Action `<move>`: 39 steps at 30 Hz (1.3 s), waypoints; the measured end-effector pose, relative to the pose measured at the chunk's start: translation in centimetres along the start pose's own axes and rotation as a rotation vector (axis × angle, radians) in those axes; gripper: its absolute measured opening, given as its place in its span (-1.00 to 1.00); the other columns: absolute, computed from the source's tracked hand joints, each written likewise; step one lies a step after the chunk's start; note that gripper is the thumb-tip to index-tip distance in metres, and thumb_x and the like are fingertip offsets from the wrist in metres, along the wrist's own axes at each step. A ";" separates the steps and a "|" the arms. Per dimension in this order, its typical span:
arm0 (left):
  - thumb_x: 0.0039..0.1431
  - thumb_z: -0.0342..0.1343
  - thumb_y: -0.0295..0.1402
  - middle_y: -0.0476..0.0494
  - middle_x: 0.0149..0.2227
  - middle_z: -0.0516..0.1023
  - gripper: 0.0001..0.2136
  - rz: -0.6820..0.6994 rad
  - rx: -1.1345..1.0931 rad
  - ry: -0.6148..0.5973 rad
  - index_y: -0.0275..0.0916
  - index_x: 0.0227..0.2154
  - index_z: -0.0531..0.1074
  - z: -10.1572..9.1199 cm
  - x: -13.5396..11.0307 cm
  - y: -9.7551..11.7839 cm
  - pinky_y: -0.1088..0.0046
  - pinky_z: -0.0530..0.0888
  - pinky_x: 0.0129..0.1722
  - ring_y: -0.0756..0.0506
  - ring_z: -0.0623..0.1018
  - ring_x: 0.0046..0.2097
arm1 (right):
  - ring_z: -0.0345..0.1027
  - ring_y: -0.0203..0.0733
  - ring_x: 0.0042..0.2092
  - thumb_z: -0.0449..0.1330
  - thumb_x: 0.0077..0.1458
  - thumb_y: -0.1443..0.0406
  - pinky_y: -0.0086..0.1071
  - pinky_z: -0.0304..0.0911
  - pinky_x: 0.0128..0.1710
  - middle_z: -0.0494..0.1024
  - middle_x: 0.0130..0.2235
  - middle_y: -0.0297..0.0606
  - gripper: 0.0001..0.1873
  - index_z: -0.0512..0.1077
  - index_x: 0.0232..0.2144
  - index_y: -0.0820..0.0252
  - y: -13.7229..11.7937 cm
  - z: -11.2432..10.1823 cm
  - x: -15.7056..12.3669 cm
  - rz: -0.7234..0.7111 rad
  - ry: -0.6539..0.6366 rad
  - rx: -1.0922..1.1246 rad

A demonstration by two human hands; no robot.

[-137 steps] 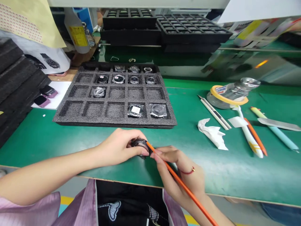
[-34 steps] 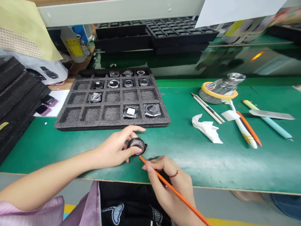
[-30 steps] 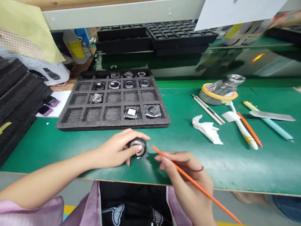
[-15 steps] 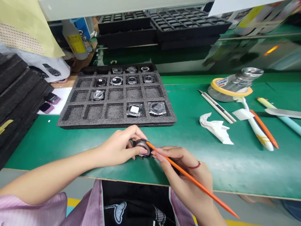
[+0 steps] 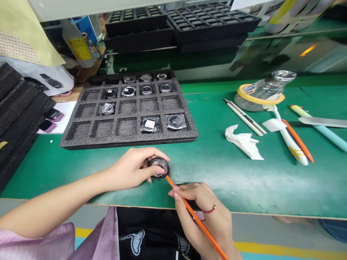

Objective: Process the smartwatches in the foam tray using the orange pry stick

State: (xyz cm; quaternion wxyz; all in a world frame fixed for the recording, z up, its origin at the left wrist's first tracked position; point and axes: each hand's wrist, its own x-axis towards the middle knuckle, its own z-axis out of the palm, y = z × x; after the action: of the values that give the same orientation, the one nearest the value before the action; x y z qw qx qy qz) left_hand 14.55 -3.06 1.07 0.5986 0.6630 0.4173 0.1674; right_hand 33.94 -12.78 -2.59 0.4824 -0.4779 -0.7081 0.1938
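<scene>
My left hand (image 5: 128, 169) grips a round black watch case (image 5: 159, 167) between thumb and fingers, just above the green mat near the bench's front edge. The case has a shiny ring and a greyish centre. My right hand (image 5: 202, 211) holds a thin orange stick (image 5: 193, 213) like a pencil. The stick's tip reaches the lower edge of the watch case. Part of the case is hidden by my left thumb and fingers.
A grey foam tray (image 5: 130, 142) holds several bagged watch parts just beyond my hands. Stacked black trays (image 5: 173, 32) stand behind it. To the right lie a utility knife (image 5: 245, 117), crumpled tissue (image 5: 244, 141), a taped glass jar (image 5: 261, 92) and pens.
The orange stick has swung from lying across the watch case to pointing up at its lower edge. My right hand has dropped toward the bench's front edge, and the view has shifted slightly.
</scene>
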 end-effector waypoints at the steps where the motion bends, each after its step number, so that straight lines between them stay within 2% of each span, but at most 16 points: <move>1: 0.25 0.16 -0.36 -0.09 -0.20 0.57 -0.78 0.003 -0.013 0.002 -0.24 -0.06 0.48 0.0 0.0 0.0 0.52 0.59 -0.43 0.03 0.57 -0.39 | 0.54 -0.23 -0.34 0.17 0.15 0.56 -0.31 0.43 -0.33 0.61 -0.36 -0.30 -0.75 0.36 -0.27 0.11 -0.1 0.0 0.0 -0.007 -0.005 0.007; 8: 0.25 0.17 -0.38 -0.07 -0.21 0.56 -0.80 0.002 -0.059 0.003 -0.28 -0.08 0.47 -0.2 0.0 -0.1 0.57 0.58 -0.42 0.10 0.55 -0.45 | 0.58 -0.28 -0.26 0.16 0.22 0.48 -0.43 0.46 -0.26 0.61 -0.36 -0.33 -0.83 0.38 -0.28 0.09 0.2 0.0 0.9 0.114 0.038 0.094; 11: 0.26 0.16 -0.39 -0.08 -0.21 0.56 -0.80 0.002 -0.074 -0.002 -0.29 -0.07 0.46 -0.2 0.1 -0.1 0.57 0.60 -0.41 0.08 0.57 -0.41 | 0.58 -0.27 -0.25 0.19 0.22 0.46 -0.43 0.46 -0.25 0.63 -0.32 -0.34 -0.84 0.41 -0.27 0.08 0.6 0.2 1.7 0.145 0.029 0.141; 16: 0.26 0.16 -0.40 -0.08 -0.25 0.56 -0.79 0.020 -0.117 -0.012 -0.30 -0.06 0.45 -0.1 0.2 -0.1 0.55 0.61 -0.38 0.05 0.57 -0.35 | 0.58 -0.28 -0.25 0.18 0.23 0.46 -0.43 0.45 -0.25 0.63 -0.30 -0.33 -0.85 0.41 -0.29 0.09 1.1 0.2 2.9 0.125 -0.020 0.199; 22: 0.25 0.15 -0.41 -0.05 -0.27 0.54 -0.82 -0.003 -0.115 -0.012 -0.29 -0.10 0.45 -0.2 0.2 -0.1 0.56 0.60 -0.41 0.07 0.54 -0.39 | 0.53 -0.31 -0.35 0.17 0.18 0.55 -0.44 0.44 -0.30 0.59 -0.37 -0.32 -0.79 0.38 -0.33 0.13 0.1 -0.3 1.0 0.045 0.004 0.140; 26: 0.25 0.15 -0.38 -0.05 -0.26 0.54 -0.81 0.000 -0.111 -0.026 -0.27 -0.10 0.44 -0.3 0.0 0.1 0.53 0.60 -0.36 0.05 0.55 -0.36 | 0.58 -0.29 -0.38 0.21 0.20 0.45 -0.47 0.46 -0.38 0.64 -0.40 -0.35 -0.85 0.47 -0.32 0.09 0.0 -1.4 0.7 0.148 -0.022 0.182; 28: 0.25 0.15 -0.35 -0.06 -0.25 0.53 -0.80 -0.015 -0.091 -0.022 -0.27 -0.10 0.44 -0.3 -0.2 0.3 0.51 0.60 -0.35 0.05 0.54 -0.37 | 0.62 -0.24 -0.35 0.25 0.20 0.38 -0.46 0.49 -0.38 0.68 -0.38 -0.34 -0.91 0.52 -0.31 0.07 1.1 -2.8 2.1 0.226 0.047 0.153; 30: 0.25 0.14 -0.33 -0.07 -0.22 0.52 -0.79 -0.035 -0.057 -0.011 -0.26 -0.09 0.43 -0.2 -0.3 0.4 0.49 0.59 -0.37 0.05 0.54 -0.38 | 0.64 -0.17 -0.29 0.31 0.15 0.32 -0.40 0.52 -0.34 0.71 -0.32 -0.27 -0.96 0.56 -0.31 0.07 3.1 -4.8 4.8 0.257 0.150 0.059; 33: 0.24 0.13 -0.29 -0.10 -0.18 0.50 -0.78 -0.046 -0.026 0.021 -0.24 -0.09 0.42 -0.2 -0.5 0.4 0.45 0.60 -0.38 0.02 0.53 -0.35 | 0.61 -0.16 -0.31 0.29 0.17 0.29 -0.30 0.54 -0.27 0.71 -0.22 -0.18 -0.89 0.58 -0.23 0.12 7.5 -9.0 10.6 0.301 0.294 0.001; 35: 0.22 0.14 -0.29 -0.09 -0.18 0.50 -0.77 -0.039 -0.012 0.032 -0.23 -0.10 0.42 -0.2 -0.4 0.3 0.44 0.59 -0.35 0.00 0.53 -0.34 | 0.57 -0.25 -0.32 0.21 0.26 0.30 -0.36 0.52 -0.27 0.68 -0.15 -0.16 -0.85 0.56 -0.17 0.18 10.5 -12.0 14.6 0.375 0.446 -0.096; 37: 0.17 0.18 -0.29 -0.09 -0.18 0.51 -0.77 -0.029 0.003 0.034 -0.22 -0.12 0.44 -0.2 -0.4 0.2 0.44 0.59 -0.32 -0.02 0.55 -0.31 | 0.54 -0.30 -0.31 0.09 0.35 0.34 -0.37 0.50 -0.26 0.65 -0.18 -0.15 -0.80 0.53 -0.15 0.26 13.1 -14.5 17.7 0.421 0.475 -0.172; 39: 0.12 0.23 -0.28 -0.08 -0.18 0.52 -0.69 -0.044 0.018 0.044 -0.21 -0.07 0.47 -0.2 -0.3 0.2 0.44 0.57 -0.32 -0.03 0.55 -0.30 | 0.52 -0.30 -0.30 0.13 0.36 0.28 -0.34 0.49 -0.26 0.61 -0.21 -0.22 -0.81 0.50 -0.14 0.27 15.1 -16.0 19.7 0.448 0.432 -0.231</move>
State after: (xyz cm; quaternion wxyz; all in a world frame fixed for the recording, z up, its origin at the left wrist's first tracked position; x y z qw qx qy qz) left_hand 14.32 -3.15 1.32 0.5867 0.6553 0.4464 0.1648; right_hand 53.68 8.29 3.47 0.5096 -0.7031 -0.4841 0.1077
